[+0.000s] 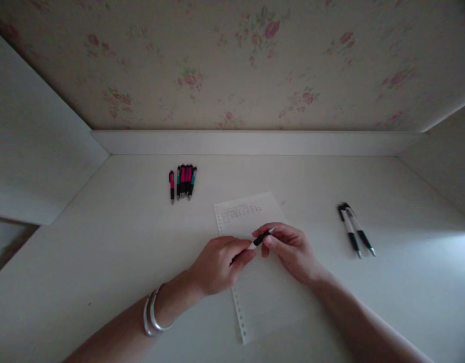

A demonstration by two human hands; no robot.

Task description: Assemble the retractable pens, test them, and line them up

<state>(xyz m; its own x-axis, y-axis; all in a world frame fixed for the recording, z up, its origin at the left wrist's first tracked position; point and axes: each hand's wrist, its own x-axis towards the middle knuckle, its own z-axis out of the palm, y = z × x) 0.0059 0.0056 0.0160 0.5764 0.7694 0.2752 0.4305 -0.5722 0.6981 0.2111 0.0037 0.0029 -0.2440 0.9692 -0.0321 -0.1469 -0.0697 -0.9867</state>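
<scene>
Between my two hands is a white pen with a black grip [261,238], its silver tip pointing up and to the right. My left hand [221,264] is closed around the white barrel, hiding most of it. At the black grip near the tip, my right hand [287,249] pinches with thumb and fingers. Under both hands lies a sheet of paper [270,307] with punched holes down its left edge and several lines of handwriting near the top.
Several pink, teal and purple pens [185,181] lie side by side at the back left, with one pink pen [172,186] slightly apart. Two white-and-black pens [355,229] rest on the right. A white ledge [255,142] and a flowered wall bound the white desk [122,262].
</scene>
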